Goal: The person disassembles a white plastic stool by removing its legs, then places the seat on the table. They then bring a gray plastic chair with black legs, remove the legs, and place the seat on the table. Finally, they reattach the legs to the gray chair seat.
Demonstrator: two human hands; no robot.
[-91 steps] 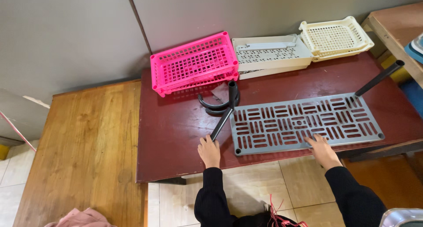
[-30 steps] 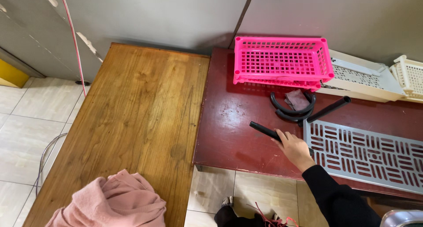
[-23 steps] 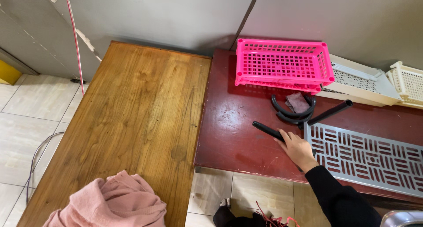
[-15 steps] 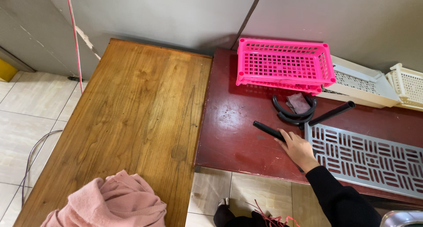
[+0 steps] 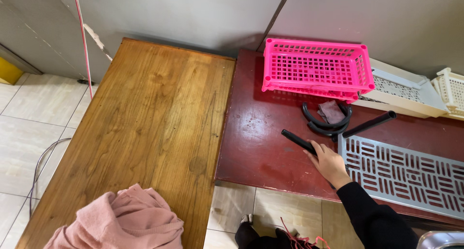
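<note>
Hand, left [image 5: 330, 163]: fingers curled over near end of black tube [image 5: 299, 141], grip closed on it; sleeve dark, arm comes in from lower right.
Hand, right: out of frame, can't tell its state.
Tube: short straight black rod/pipe, lies flat on dark red table [image 5: 261, 147], free end pointing up-left, near end hidden under the palm. Just left of grey slotted panel [image 5: 406, 174].
Handling, tube: prob. rigid plastic or thin metal, light, smooth, round so it may roll or slip. Best grip looks like a full wrap mid-length, not fingertips at the end.
Near tube: second black tube [image 5: 369, 124] lying angled, its low end at the panel's top-left corner; two curved black U-pieces [image 5: 319, 124] w/ a small greyish cloth [image 5: 332, 111] on them.
Handling, panel: flat, stiff-looking, open slots give finger holds; long, so likely awkward one-handed.
Back of table: pink plastic crate [image 5: 316, 67], upside-down by the look of it, resting on white slotted trays [image 5: 401, 89]; cream basket [image 5: 450, 89] at far right.
Left side: bare wooden bench [image 5: 145, 128] butted against the red table; pink garment [image 5: 121, 222] bunched on its near end.
Floor: pale tiles, red cord [image 5: 82, 36] down the wall.
</note>
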